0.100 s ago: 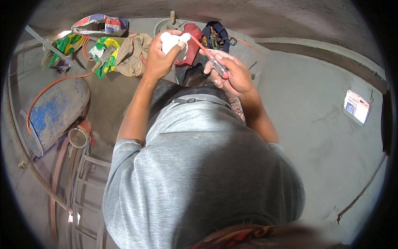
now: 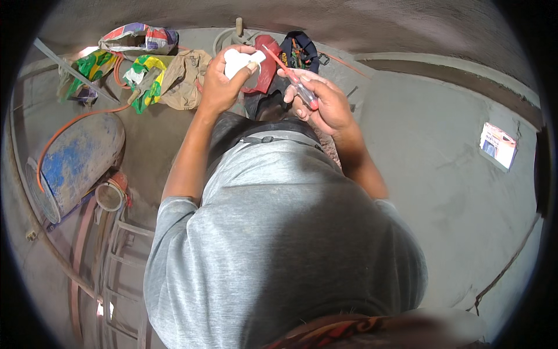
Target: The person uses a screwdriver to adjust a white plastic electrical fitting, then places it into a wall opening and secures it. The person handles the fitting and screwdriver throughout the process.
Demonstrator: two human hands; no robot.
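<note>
Between the thumb and fingers of my left hand (image 2: 224,84) is a white, lobed plastic piece (image 2: 237,61), perhaps a fitting; its exact kind does not show. My right hand (image 2: 328,104) grips a screwdriver (image 2: 304,95) with a clear and red handle and a red shaft. The shaft points up and left toward the white piece's right side, and its tip appears close to it; whether they touch I cannot tell. Behind the hands lies a red plastic bag (image 2: 266,72).
A dark tool bag (image 2: 301,49) lies beyond my right hand. Empty-looking sacks (image 2: 186,78) and an orange hose (image 2: 72,121) are on the left, with a blue-stained drum (image 2: 81,154) and a metal ladder (image 2: 119,256) nearer. At right, a printed box (image 2: 497,146) sits on grey concrete.
The screwdriver's tip has shifted slightly up and left relative to the white piece. Both hands keep their holds; the whole view has moved a little.
</note>
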